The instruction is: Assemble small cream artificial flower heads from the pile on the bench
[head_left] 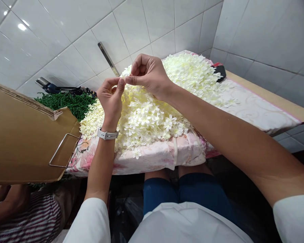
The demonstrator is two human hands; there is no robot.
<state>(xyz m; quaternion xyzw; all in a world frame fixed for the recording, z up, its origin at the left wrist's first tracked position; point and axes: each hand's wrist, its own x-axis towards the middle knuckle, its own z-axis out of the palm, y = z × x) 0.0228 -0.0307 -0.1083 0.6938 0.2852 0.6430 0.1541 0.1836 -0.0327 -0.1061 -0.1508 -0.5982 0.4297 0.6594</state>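
My left hand [110,98], with a pale watch band on the wrist, has thumb and forefinger pinched together. The tips of my right hand [150,76] meet them, its thumb pointing left and its other fingers curled. Whatever sits between the fingertips is too small to make out. Both hands are raised over a big heap of white artificial flowers [147,118], loose and creamy yellow toward the inside. Smaller cream-coloured pieces [92,119] lie at the heap's left side, below my left hand.
Green wiry stems [66,103] are piled at the left behind a cardboard box [22,135]. A bent metal wire frame [62,150] rests by the box. A metal strip [107,57] leans on the tiled wall. Beyond the flowers lies a black-and-red object [219,71]. Another person sits at lower left.
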